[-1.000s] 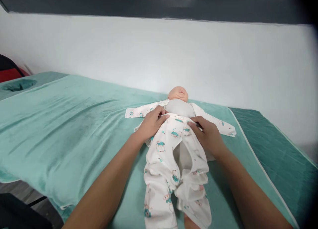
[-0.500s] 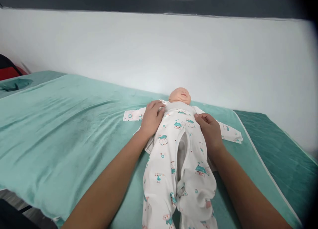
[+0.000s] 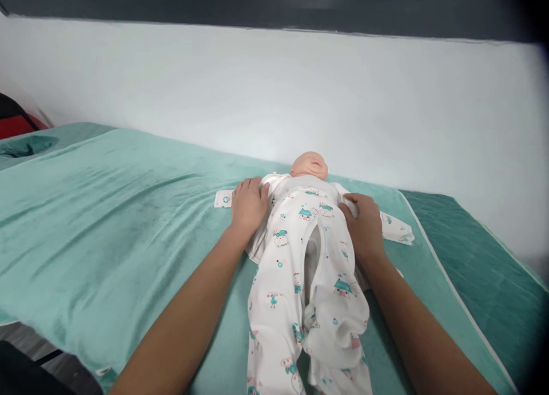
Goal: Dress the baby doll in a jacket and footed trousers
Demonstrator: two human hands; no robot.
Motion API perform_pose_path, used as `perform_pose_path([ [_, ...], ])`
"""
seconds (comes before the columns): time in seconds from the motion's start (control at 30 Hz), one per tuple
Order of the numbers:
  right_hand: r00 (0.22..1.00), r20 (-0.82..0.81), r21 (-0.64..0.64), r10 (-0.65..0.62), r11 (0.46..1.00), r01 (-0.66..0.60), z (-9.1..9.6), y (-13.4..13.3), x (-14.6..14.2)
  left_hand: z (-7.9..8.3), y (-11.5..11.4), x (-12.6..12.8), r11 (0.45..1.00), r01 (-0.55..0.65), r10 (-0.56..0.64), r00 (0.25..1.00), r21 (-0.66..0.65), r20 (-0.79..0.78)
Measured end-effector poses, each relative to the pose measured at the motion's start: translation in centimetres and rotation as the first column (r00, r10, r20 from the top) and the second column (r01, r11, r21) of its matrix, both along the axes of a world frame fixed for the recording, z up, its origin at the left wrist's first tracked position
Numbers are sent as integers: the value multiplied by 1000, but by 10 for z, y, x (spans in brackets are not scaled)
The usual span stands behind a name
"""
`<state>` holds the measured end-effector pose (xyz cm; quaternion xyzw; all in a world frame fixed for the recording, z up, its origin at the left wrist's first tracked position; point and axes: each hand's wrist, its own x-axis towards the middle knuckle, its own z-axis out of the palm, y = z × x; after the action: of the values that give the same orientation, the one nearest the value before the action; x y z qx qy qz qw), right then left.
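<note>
A baby doll (image 3: 309, 165) lies on its back with its head toward the wall. It wears white printed open-crotch trousers (image 3: 281, 269) with the waist pulled up high over its body. A white printed baby shirt (image 3: 397, 229) is spread underneath, its sleeves stretched out to both sides. My left hand (image 3: 249, 209) lies across the left-hand sleeve beside the doll's shoulder, thumb apart from the fingers. On the other side my right hand (image 3: 362, 220) has its fingers bent over the shirt near the right-hand sleeve; its fingertips are partly hidden.
A light green sheet (image 3: 128, 212) covers the bed, with a darker green cover (image 3: 467, 252) along the right. Behind the doll rises a white wall (image 3: 257, 92). A red and black item (image 3: 15, 120) stands at the far left. Grey floor (image 3: 60, 366) shows at lower left.
My left hand has moved left, off the doll's side onto the sleeve. My right hand has shifted from the trouser waist slightly outward onto the shirt. The doll lies nearly as before.
</note>
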<state>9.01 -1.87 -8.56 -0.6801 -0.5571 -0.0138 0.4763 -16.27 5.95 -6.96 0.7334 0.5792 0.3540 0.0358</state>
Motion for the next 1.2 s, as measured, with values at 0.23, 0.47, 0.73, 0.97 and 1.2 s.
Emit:
perform_pose_path([
  [0.23, 977, -92, -165, -194, 970, 177, 2, -1, 31, -1, 23, 4, 999, 44, -41, 989, -13, 144],
  [0.47, 972, 135, -468, -191, 852, 233, 7, -10, 42, 6, 23, -8, 995, -90, 100, 962, -51, 256],
  [0.73, 999, 42, -491, -19, 870, 38, 4, -10, 43, 13, 29, -33, 928, -284, 284, 958, -240, -35],
  [0.97, 951, -278, -401, -137, 916, 15, 16, -19, 44, 19, 16, -42, 897, -334, 277, 936, -290, -219],
  [1.2, 872, -413, -377, -262, 921, 98, 18, -19, 58, 20, 13, -53, 906, -287, 256, 957, -312, -137],
])
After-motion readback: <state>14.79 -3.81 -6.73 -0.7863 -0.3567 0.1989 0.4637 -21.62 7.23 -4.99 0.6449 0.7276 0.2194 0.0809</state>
